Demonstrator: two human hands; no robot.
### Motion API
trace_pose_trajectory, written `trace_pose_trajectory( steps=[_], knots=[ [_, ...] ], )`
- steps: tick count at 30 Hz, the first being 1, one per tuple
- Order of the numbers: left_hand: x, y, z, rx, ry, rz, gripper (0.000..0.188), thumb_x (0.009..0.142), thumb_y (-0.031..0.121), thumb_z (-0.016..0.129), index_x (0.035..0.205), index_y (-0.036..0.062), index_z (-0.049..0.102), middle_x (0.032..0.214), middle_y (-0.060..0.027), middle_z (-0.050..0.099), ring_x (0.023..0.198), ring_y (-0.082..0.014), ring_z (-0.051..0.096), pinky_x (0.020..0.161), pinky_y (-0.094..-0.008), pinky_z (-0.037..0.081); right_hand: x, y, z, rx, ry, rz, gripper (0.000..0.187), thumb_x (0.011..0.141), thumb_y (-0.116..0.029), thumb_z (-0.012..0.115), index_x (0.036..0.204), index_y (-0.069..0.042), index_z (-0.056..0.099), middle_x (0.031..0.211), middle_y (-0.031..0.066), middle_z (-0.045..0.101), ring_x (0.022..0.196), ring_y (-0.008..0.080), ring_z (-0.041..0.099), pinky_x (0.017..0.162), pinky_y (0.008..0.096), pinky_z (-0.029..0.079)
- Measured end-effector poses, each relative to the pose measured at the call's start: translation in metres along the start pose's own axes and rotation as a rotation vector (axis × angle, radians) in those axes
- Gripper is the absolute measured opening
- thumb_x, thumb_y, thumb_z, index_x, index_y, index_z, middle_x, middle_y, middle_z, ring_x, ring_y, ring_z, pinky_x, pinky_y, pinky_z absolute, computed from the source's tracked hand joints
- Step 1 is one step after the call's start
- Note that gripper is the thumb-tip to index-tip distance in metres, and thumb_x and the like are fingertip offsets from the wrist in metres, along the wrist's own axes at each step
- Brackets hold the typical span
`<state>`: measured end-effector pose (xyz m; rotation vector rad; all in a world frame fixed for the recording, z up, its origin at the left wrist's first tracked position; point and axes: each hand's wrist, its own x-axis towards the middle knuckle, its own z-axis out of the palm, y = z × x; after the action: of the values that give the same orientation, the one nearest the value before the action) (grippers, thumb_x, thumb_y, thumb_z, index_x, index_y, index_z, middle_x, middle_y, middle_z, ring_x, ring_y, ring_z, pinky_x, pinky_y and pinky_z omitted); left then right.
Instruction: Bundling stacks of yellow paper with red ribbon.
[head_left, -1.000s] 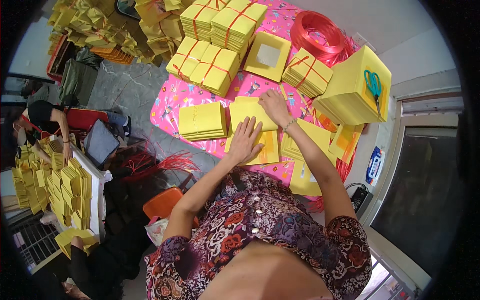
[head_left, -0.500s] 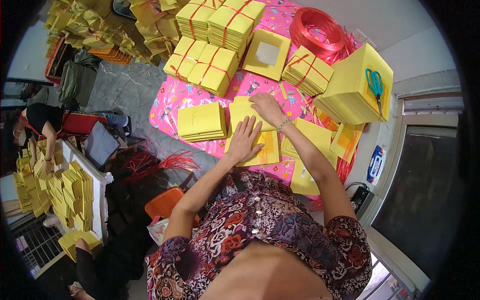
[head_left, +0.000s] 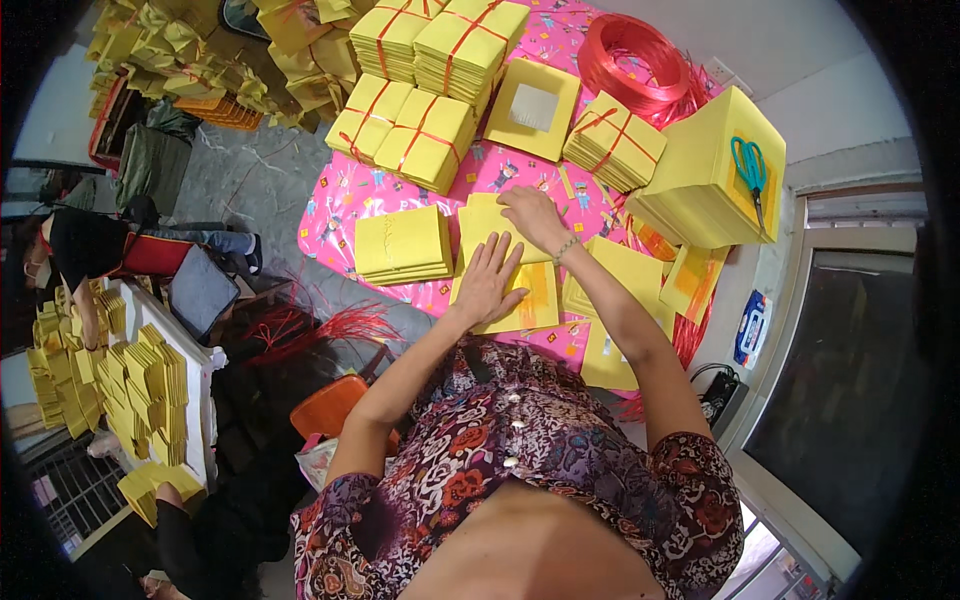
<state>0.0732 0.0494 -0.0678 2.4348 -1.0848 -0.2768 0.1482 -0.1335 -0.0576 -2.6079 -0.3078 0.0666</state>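
Note:
My left hand [head_left: 487, 283] lies flat on a yellow paper piece [head_left: 532, 300], its fingers stretched out and thumb apart. Just beyond it my right hand [head_left: 535, 218], with a bead bracelet at the wrist, rests fingers down near the far end of a yellow paper piece [head_left: 487, 226]. Its fingers are slightly bent, and the paper under both hands is partly covered. To the left sits a small stack of folded yellow paper packets [head_left: 403, 243]. Loose yellow sheets [head_left: 622, 278] lie under and beside my right forearm.
Yellow bundles tied with red strips [head_left: 425, 140] stand at the back of the pink patterned tablecloth [head_left: 335, 215]. A red strip coil [head_left: 634, 70] lies behind. Teal scissors [head_left: 749, 175] rest on a tall yellow stack [head_left: 700, 185]. At far left, people handle yellow paper at a white table [head_left: 200, 385].
My hands stay in the same place on the paper. At far left, a person's arm has shifted slightly over the yellow paper.

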Motion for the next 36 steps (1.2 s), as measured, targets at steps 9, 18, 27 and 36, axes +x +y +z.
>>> trace_pose_trajectory(
  steps=[9,18,27,36],
  knots=[
    [0.001,-0.002,0.003,0.003,-0.040,-0.007,0.088,0.087,0.060,0.051,0.150,0.0032,0.027,0.157,-0.0199,0.021,0.146,-0.0420,0.012,0.118,-0.0514,0.014,-0.001,0.000,0.001,-0.014,0.015,-0.012,0.022,0.081,-0.016,0.067,0.102,-0.008,0.065,0.097,0.0118,0.063,0.097,0.0303,0.058,0.084,0.0423,0.048],
    [-0.002,-0.003,0.004,0.040,-0.039,0.005,0.098,0.082,0.068,0.053,0.151,0.0029,0.026,0.157,-0.0211,0.020,0.146,-0.0426,0.011,0.117,-0.0524,0.014,-0.059,-0.045,-0.013,0.055,0.236,0.177,0.016,0.086,-0.012,0.061,0.097,-0.004,0.055,0.097,0.0159,0.055,0.088,0.0352,0.057,0.078,0.0448,0.047],
    [0.000,-0.003,0.006,0.054,-0.011,0.022,0.100,0.079,0.069,0.055,0.150,0.0035,0.027,0.156,-0.0214,0.022,0.145,-0.0437,0.015,0.117,-0.0533,0.016,-0.101,-0.034,0.030,0.083,0.228,0.201,0.009,0.087,-0.008,0.057,0.092,-0.004,0.051,0.090,0.0149,0.052,0.089,0.0346,0.054,0.076,0.0457,0.044],
    [-0.011,-0.014,-0.005,0.002,-0.061,0.039,0.103,0.083,0.069,0.052,0.149,-0.0044,0.023,0.155,-0.0251,0.022,0.146,-0.0399,0.015,0.118,-0.0502,0.016,-0.100,-0.029,0.032,0.076,0.183,0.226,0.011,0.086,-0.008,0.059,0.091,-0.005,0.050,0.091,0.0129,0.051,0.091,0.0323,0.053,0.078,0.0440,0.042]
  ],
)
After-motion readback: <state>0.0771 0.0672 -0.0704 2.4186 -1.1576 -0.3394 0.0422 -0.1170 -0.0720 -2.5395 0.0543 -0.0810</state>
